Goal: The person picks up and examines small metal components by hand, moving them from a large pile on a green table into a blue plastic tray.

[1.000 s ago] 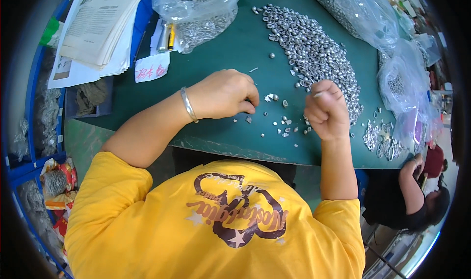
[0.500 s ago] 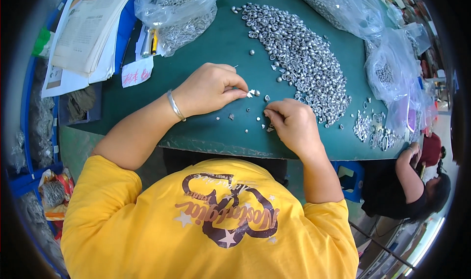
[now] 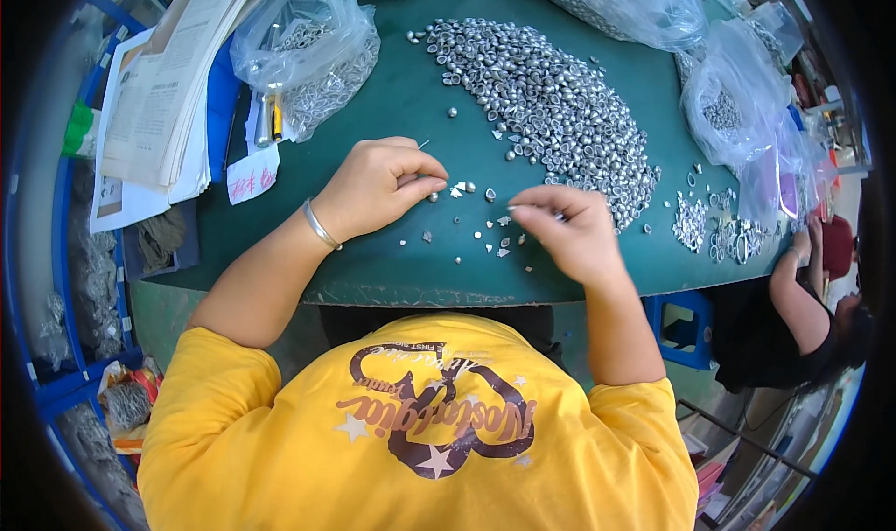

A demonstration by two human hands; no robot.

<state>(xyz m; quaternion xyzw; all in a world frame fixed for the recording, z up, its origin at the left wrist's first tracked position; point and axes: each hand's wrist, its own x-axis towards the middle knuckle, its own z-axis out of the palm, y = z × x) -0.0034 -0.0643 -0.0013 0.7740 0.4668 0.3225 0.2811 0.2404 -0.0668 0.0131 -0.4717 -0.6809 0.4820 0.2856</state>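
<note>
Both grips are pinched rather than spread: from my remote seat I see the left hand [image 3: 378, 188] curled over the green worktop [image 3: 392, 102], thumb and forefinger nipped on what looks like a thin pin or wire poking out past the knuckles, though it is too small to be sure. The right hand [image 3: 569, 232] has its fingertips drawn together near a tiny silver piece; whether one is actually clamped there I cannot tell. The scattered small silver pieces [image 3: 471, 218] lie loose on the worktop between the 2 hands, some touching the left fingertips, others just beside the right. Beyond them the big heap of silver pieces [image 3: 551, 111] spreads toward the far side, its near edge close to the right hand. I judge the main risk is the right wrist or forearm brushing that heap and dragging pieces into the sorted scatter. Several loose bits also sit near the worktop's front edge, so a careless sweep could send them onto the floor. The clear bag of metal parts [image 3: 313, 50] rests by the stack of papers [image 3: 163, 92] on the left, well apart from the hands. More clear bags [image 3: 737, 102] crowd the right side, and another person [image 3: 803, 298] sits below that corner.
</note>
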